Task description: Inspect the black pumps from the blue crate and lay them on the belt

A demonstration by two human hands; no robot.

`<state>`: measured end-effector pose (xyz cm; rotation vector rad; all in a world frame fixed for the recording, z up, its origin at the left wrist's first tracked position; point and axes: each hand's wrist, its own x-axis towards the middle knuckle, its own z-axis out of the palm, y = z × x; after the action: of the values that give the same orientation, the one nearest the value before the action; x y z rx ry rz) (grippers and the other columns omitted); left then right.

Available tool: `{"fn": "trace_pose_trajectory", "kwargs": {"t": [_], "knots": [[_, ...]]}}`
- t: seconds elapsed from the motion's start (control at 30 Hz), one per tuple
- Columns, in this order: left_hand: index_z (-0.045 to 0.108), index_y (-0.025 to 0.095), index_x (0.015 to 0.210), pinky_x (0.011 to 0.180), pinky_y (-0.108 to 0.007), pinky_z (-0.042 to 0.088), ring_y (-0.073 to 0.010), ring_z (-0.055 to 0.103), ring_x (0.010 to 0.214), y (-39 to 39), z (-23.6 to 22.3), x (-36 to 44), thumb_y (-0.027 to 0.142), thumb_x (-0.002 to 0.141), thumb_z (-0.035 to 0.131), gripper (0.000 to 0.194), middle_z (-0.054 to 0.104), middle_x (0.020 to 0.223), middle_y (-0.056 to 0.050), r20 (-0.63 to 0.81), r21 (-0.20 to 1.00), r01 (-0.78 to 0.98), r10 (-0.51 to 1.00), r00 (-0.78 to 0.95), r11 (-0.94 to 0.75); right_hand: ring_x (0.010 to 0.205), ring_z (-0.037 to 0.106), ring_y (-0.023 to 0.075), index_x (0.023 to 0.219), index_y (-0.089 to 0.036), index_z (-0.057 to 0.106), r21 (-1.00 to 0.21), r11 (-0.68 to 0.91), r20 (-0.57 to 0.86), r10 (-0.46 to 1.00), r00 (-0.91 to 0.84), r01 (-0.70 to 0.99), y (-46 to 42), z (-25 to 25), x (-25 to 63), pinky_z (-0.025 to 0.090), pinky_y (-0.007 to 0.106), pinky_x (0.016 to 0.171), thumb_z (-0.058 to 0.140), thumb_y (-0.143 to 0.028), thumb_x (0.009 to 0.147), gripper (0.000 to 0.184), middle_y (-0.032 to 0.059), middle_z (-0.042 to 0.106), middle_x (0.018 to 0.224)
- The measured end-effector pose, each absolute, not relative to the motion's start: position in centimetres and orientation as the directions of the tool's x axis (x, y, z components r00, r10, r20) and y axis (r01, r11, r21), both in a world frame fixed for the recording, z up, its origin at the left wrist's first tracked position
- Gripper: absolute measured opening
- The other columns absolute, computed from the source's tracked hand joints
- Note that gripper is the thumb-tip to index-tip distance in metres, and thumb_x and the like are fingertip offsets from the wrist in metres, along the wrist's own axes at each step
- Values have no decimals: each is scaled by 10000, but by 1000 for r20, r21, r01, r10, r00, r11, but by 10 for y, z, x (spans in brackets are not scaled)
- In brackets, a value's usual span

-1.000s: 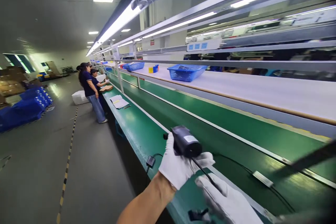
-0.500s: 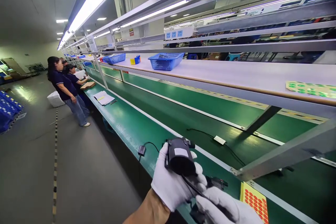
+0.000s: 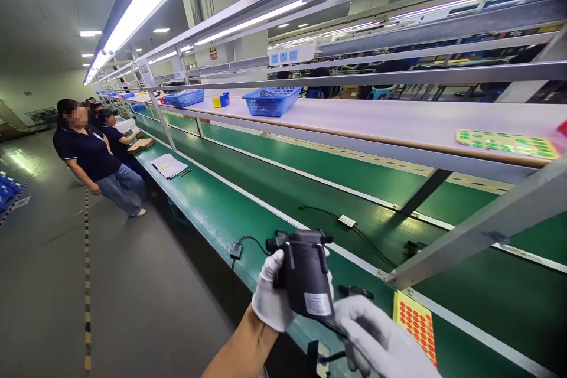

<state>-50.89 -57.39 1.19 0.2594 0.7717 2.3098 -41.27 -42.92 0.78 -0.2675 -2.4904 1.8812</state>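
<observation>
A black water pump [image 3: 308, 274] with a threaded port and a white label is gripped in my gloved left hand [image 3: 271, 295], above the bench's near edge. The label now faces me and the ports point up and sideways. My gloved right hand [image 3: 376, 331] is closed around the black cable at the pump's lower end; its fingertips are partly hidden. Below the hands, a black part with a cable [image 3: 315, 357] lies on the bench. Another black fitting [image 3: 355, 292] rests just behind my right hand.
A sheet of red stickers [image 3: 416, 328] lies at right, by a slanted metal post [image 3: 482, 236]. A small black adapter [image 3: 236, 250] sits at the bench edge. Papers [image 3: 169, 166] lie farther along. Blue baskets [image 3: 271, 104] stand on the shelf. A person [image 3: 95, 150] stands at left.
The pump has been turned so its labelled side and ports show more. My view has swung right, bringing the red stickers in. My right hand stays at the cable.
</observation>
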Motion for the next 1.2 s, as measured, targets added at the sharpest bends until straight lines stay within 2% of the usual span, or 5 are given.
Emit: {"fn": "trace_pose_trajectory", "kwargs": {"t": [0.13, 0.3, 0.87, 1.03, 1.2], "knots": [[688, 212, 1249, 1056, -459, 445, -340, 624, 1084, -580, 13, -491, 428, 651, 892, 667, 686, 1168, -116, 242, 934, 132, 315, -918, -331, 961, 753, 297, 1255, -217, 679, -962, 272, 53, 196, -979, 3, -431, 5, -425, 633, 377, 825, 742, -472, 788, 535, 110, 777, 1153], [511, 282, 1475, 1097, -512, 420, -392, 600, 1153, -591, -2, -476, 298, 517, 995, 1073, 590, 1318, -145, 528, 846, 515, 359, -770, -139, 1288, 644, 364, 1405, -176, 589, -953, 280, 153, 115, -982, -116, -439, 7, -431, 509, 491, 1118, 775, -312, 707, 734, 160, 671, 1407], [391, 285, 1586, 1134, -561, 396, -459, 561, 1244, -607, -14, -480, 490, 315, 1047, 1444, 579, 1374, -184, 537, 819, 573, 407, -739, -41, 1262, 672, 338, 1424, -226, 612, -906, 391, 163, -33, -986, -163, -426, 21, -428, 545, 439, 1092, 761, -313, 747, 699, 116, 690, 1393], [287, 266, 1627, 1187, -568, 345, -406, 535, 1313, -617, -14, -491, 910, 732, 558, 1135, 538, 1461, -165, 507, 860, 484, 386, -771, -164, 1133, 731, 322, 1350, -219, 660, -894, 428, 145, -8, -989, -134, -425, 24, -427, 584, 426, 1026, 714, -330, 755, 608, 106, 741, 1304], [402, 299, 1564, 1124, -518, 433, -334, 581, 1245, -617, -12, -503, 876, 879, 320, 900, 592, 1399, -116, 446, 888, 396, 232, -864, -234, 1106, 738, 309, 1305, -213, 671, -900, 419, 144, 25, -989, -120, -424, 22, -424, 603, 373, 970, 690, -323, 759, 557, 92, 766, 1239]]}}
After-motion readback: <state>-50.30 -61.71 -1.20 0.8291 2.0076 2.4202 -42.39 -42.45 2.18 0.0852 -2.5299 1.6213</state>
